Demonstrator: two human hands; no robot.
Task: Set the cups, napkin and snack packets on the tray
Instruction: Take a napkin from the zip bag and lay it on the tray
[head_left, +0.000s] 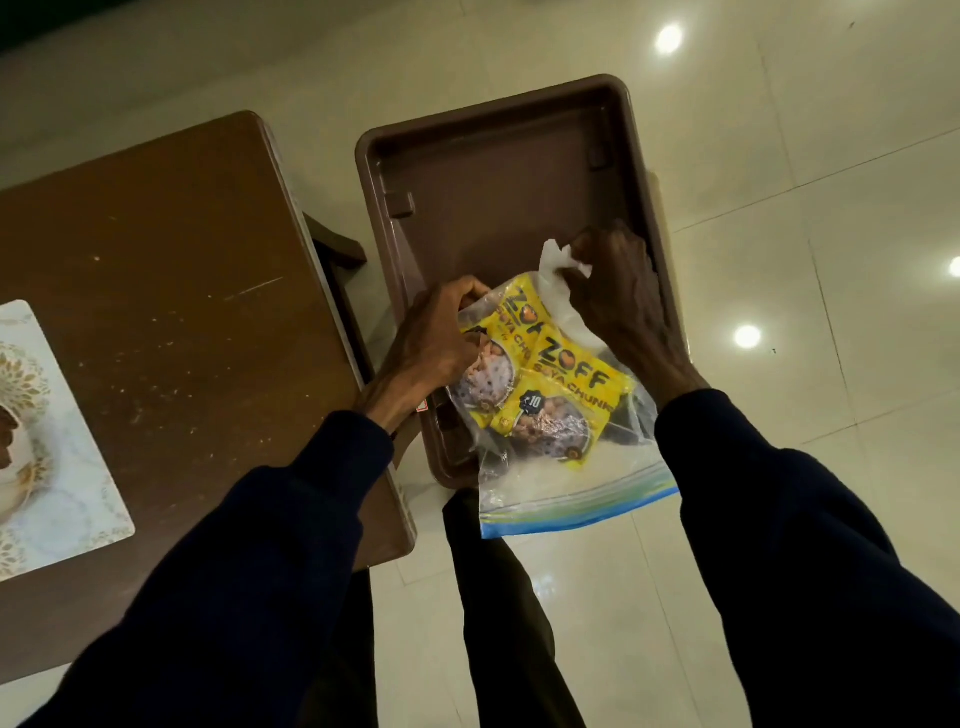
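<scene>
I see left hand pinching clear bag holding yellow packets, over tray near end. Right hand clutching white napkin. My advice: steady bag, draw packets out flat onto bare tray floor.

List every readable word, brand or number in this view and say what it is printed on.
"ZOFF": near yellow snack packet inside the clear zip bag.
"SOYA CHUNK", end cut off: same packet.
"10" in a dark badge: same packet.
"ZOF", partly covered: second yellow packet behind it.
Red-edged sticker on the tray rim: too small to read.
</scene>
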